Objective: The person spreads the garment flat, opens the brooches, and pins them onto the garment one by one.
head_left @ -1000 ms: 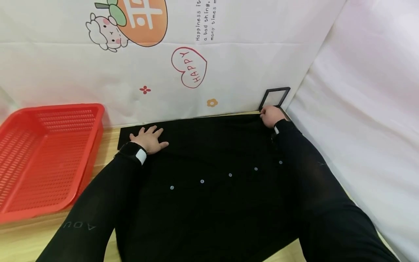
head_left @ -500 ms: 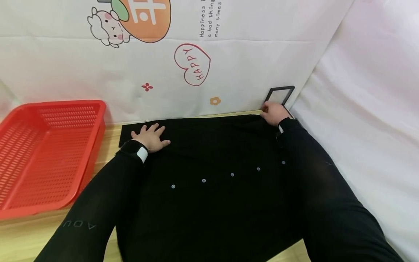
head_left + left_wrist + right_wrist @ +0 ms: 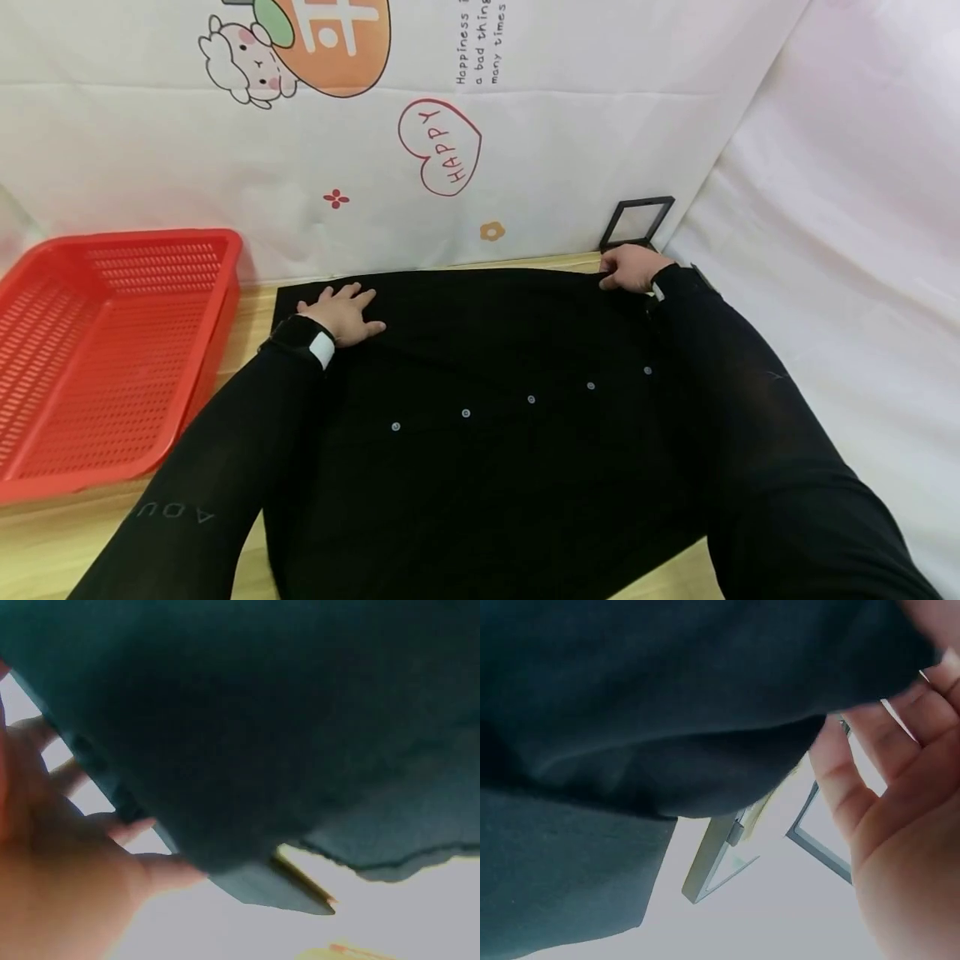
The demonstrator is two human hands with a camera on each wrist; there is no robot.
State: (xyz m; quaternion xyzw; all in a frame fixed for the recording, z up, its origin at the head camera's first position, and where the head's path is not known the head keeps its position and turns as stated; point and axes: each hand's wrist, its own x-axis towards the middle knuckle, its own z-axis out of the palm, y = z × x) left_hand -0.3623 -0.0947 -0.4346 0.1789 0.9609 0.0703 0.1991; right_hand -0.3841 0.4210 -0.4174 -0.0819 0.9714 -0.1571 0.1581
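Note:
A black shirt [image 3: 480,483] with a row of several small light buttons lies spread over the table. My left hand [image 3: 339,317] rests flat on its far left part, fingers spread. In the left wrist view the fingers of the left hand [image 3: 82,847] show beside the dark cloth [image 3: 247,727]. At the far right corner of the shirt, my right hand [image 3: 633,268] pinches the cloth edge between thumb and bent fingers. In the right wrist view the right hand [image 3: 907,795] is at the edge of the dark fabric [image 3: 667,697], with some fingertips hidden behind it.
A red plastic basket [image 3: 213,333] stands on the wooden table [image 3: 67,542] at the left. Behind the right hand is a black-edged frame [image 3: 660,218], against the white printed backdrop [image 3: 555,150]. A white curtain [image 3: 847,275] hangs along the right side.
My right hand has moved slightly right and toward me, lowering the shirt's far right corner a little away from the frame. The left hand stays spread in place.

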